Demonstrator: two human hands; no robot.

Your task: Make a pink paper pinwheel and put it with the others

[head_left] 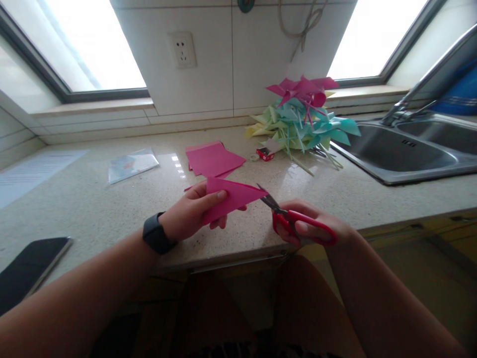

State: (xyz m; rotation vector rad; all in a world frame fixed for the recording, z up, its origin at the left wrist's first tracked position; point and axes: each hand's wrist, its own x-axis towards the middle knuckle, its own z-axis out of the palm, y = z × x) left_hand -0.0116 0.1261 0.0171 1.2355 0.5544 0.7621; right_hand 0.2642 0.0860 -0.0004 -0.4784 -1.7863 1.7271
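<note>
Between the thumb and fingers of my left hand (pixel 194 206) is a folded piece of pink paper (pixel 233 196), held just above the counter's front edge. Its pointed corner faces right. My right hand (pixel 309 219) grips red-handled scissors (pixel 294 219) through their loops. The blades are parted, and the tip of the paper lies at them; whether they have cut into it I cannot tell. Behind my left hand, a small stack of pink paper sheets (pixel 214 158) rests on the counter.
Paper pinwheels (pixel 305 117) in pink, blue, green and yellow are heaped at the back beside a steel sink (pixel 402 149). A small red box (pixel 265 153) and a tape roll (pixel 254 157) lie near them. Leftward are a clear plastic packet (pixel 133 165), a printed sheet (pixel 33 169) and a phone (pixel 32 268).
</note>
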